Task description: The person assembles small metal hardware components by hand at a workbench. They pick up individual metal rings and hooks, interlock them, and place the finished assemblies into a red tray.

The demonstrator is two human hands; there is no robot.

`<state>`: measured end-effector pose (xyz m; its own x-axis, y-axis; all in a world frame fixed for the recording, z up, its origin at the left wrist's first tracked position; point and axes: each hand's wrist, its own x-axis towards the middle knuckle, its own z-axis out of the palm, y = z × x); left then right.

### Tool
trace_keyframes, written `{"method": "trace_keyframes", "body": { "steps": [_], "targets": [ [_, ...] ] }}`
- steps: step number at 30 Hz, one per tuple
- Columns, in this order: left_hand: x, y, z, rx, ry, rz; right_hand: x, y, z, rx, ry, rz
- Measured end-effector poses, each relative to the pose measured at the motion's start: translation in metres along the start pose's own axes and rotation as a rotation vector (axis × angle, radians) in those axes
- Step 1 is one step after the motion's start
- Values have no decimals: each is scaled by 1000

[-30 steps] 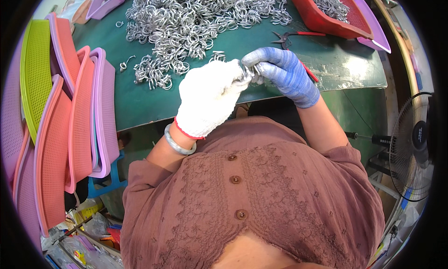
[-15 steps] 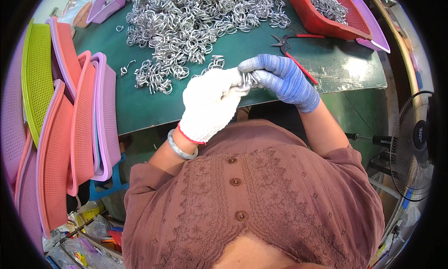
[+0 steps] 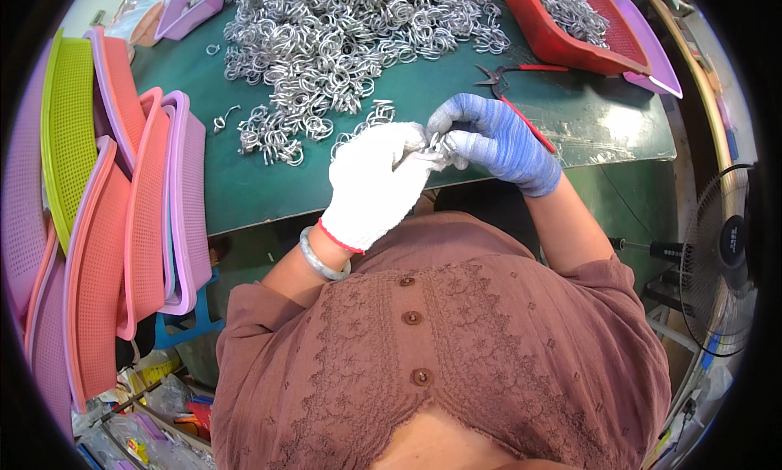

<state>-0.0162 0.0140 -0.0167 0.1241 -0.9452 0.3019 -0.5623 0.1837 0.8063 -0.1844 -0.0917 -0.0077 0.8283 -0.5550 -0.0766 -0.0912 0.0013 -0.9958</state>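
Left hand (image 3: 375, 185) and right hand (image 3: 503, 147) both pinched small metal rings (image 3: 436, 142) between them | risk: loosened gloved fingertips might have dropped them | count: two hands; one red-handled pliers (image 3: 498, 84), rings' 2 o'clock; held rings, ring pile (image 3: 326, 50) (11 o'clock) were uncountable

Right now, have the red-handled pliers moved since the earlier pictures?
No: against the near edge of the green table, the red-handled pliers show no shift either way.

The desk (image 3: 444, 83) is green, its heaped rings (image 3: 326, 50) silver, one basket (image 3: 562, 50) near its right edge red — the left glove (image 3: 371, 177) white, red-trimmed, the right glove (image 3: 517, 148) blue, pale-striped.
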Motion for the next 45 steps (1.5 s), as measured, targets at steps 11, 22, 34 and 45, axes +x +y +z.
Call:
{"method": "trace_keyframes", "body": {
  "steps": [11, 22, 34, 45],
  "targets": [
    [-5, -15, -7, -34, 49, -45, 7, -4, -27, 340, 192, -145],
    [-18, -21, -21, -340, 186, -223, 4, -21, -58, 236, 319, -234],
    [-21, -36, -28, -598, 327, -153, 19, -66, -143, -284, 608, -353],
    [-27, -43, -32, -621, 362, -175, 40, -47, -208, -1262, 828, -555]
  ]
}}
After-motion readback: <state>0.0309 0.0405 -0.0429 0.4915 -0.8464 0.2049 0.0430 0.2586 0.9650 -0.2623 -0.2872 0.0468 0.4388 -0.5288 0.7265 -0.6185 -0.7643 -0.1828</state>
